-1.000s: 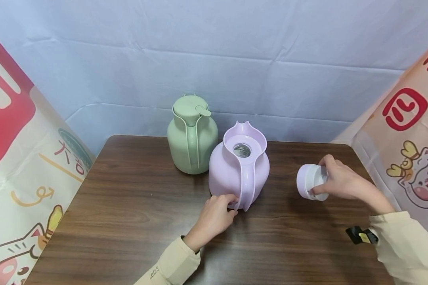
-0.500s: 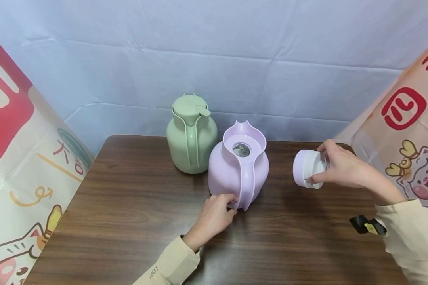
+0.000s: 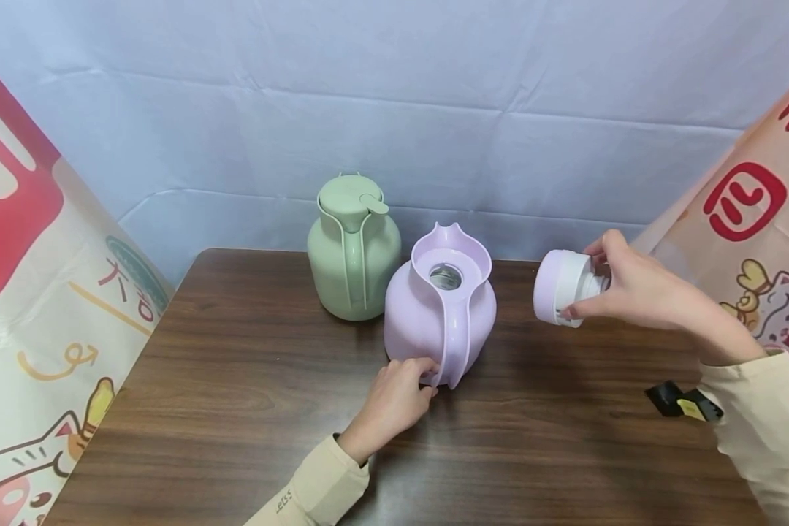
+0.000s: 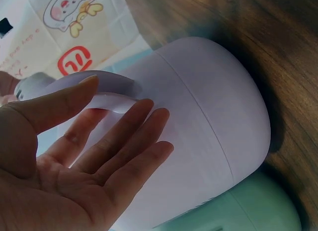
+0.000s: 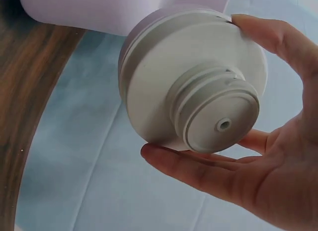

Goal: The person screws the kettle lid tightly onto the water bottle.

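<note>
In the head view, a lilac vacuum jug [image 3: 414, 314] stands on the table with its round mouth uncovered. My left hand [image 3: 397, 398] is at the lower end of its handle [image 3: 456, 336]. The left wrist view shows those fingers [image 4: 131, 136] nearly straight against the jug's body, the thumb beside the handle. To the right, above the table, my right hand [image 3: 644, 288] grips the jug's lid [image 3: 555, 287] by its rim, tilted sideways. Seen from the right wrist, the lid's white underside has a threaded plug [image 5: 213, 109] with a small central hole facing the camera.
Close behind and left of the lilac jug stands a green vacuum jug [image 3: 351, 256] with its lid on. The wooden table [image 3: 237, 394] ends at a pale cloth backdrop [image 3: 394, 109]. Printed cloths hang at both sides.
My right hand has raised the lid and brought it slightly leftward, tilting it so more of the threaded plug shows. The left hand and both jugs have stayed in place.
</note>
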Action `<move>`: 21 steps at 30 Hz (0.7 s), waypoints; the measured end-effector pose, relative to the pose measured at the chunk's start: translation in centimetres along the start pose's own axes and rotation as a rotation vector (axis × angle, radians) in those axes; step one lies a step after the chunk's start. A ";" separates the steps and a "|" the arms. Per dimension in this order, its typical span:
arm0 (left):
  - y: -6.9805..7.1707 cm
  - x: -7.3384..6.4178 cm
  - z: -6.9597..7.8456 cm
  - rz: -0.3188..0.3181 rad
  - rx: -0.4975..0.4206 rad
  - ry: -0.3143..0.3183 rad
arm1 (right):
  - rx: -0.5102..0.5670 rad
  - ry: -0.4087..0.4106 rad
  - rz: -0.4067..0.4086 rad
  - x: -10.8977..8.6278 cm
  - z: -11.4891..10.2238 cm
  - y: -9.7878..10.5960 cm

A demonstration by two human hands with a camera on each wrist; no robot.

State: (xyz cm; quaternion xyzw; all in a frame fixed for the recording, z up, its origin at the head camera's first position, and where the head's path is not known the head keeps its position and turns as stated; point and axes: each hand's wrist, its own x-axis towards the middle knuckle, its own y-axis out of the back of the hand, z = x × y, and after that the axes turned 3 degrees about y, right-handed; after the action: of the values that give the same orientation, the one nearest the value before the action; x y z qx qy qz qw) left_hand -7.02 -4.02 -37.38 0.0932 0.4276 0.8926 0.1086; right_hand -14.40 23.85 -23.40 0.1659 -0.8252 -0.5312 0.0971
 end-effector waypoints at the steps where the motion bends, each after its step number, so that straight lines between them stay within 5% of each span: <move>1: 0.0 0.0 0.0 -0.001 -0.001 0.001 | 0.004 0.000 0.003 0.1 -0.2 0.1; 21: 0.1 0.1 0.0 -0.003 0.005 0.000 | 0.061 0.003 0.050 1.2 -4.0 2.8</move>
State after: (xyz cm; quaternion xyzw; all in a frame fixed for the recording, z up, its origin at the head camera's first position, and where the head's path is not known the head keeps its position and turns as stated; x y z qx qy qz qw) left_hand -7.11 -4.07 -37.37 0.0926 0.4300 0.8914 0.1096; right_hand -14.63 21.04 -19.24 0.1488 -0.8448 -0.5028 0.1066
